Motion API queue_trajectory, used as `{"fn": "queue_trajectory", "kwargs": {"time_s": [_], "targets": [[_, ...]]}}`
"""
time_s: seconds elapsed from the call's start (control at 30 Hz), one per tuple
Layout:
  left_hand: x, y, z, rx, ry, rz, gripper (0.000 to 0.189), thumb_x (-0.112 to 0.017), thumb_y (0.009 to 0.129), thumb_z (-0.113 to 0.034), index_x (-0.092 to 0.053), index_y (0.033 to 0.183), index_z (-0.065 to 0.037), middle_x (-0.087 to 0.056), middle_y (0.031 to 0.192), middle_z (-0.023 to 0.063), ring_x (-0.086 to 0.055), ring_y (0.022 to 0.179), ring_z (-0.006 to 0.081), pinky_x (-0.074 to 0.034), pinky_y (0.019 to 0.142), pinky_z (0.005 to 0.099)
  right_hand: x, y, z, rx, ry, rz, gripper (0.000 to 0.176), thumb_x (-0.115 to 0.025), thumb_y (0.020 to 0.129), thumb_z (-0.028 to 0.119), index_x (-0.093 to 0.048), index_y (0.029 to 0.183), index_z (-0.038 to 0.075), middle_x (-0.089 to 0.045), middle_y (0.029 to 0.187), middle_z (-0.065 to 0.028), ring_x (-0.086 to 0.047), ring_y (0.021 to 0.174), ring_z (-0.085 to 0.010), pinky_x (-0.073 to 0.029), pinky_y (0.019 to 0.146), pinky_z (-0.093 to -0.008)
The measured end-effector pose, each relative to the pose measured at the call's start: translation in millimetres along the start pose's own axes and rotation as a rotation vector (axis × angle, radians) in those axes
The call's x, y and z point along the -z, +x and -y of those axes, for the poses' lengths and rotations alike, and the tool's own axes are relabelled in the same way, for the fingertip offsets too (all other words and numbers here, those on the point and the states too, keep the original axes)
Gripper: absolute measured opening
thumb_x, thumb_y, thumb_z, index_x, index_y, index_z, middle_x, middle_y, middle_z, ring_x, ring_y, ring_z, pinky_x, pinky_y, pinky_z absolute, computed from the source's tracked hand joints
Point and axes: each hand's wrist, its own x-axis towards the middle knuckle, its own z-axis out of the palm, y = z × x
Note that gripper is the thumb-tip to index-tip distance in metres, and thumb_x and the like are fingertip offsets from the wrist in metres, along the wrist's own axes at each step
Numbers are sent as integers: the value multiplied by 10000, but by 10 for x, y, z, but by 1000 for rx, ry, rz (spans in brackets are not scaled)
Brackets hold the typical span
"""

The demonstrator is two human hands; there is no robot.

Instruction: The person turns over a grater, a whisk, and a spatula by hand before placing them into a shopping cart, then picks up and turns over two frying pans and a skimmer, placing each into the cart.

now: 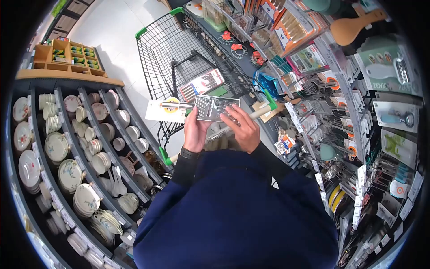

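Observation:
A flat metal grater (217, 108) with holes and slots in several patterns is held over the shopping cart's handle end. My left hand (195, 132) is closed around the grater's left edge, thumb at the front; its other fingers are mostly hidden behind. On the grater's right part lie the spread fingers of my right hand (243, 127); its thumb is hard to make out. To the left of the grater a silver handle sticks out over a white card (154, 110) with a yellow and red print. Beyond, a packaged set of long-handled items (202, 85) rests in the cart.
The black wire shopping cart (154, 62) with green corners stands in front of me. Shelves of plates and bowls (58, 147) line the left. Hanging kitchen tools, including a wooden spoon (354, 29), fill the right rack. A wooden display (71, 56) stands at the back left.

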Motion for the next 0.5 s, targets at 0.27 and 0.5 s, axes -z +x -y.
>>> {"fn": "queue_trajectory", "kwargs": {"time_s": [0.27,0.5], "targets": [[299,637,-165,-190,111,-70,281,-558,1005,-98,-532,1271,-12,-653,1146,68,-638,982,127,-522,854,280,-526,195,-34,-52,68,203,459,-628,807,11,-640,1256,102,-522,1405,-119,-459,1347,-301,-432,1062,-447],[1317,1734,-1004,-581,1509,-120,148,-702,863,-94,-683,1006,-57,-698,770,98,-676,702,215,-509,647,344,-814,-54,-778,-336,-36,47,203,-607,873,65,-671,1065,44,-605,1271,-119,-506,1262,-331,-390,1048,-467]]}}
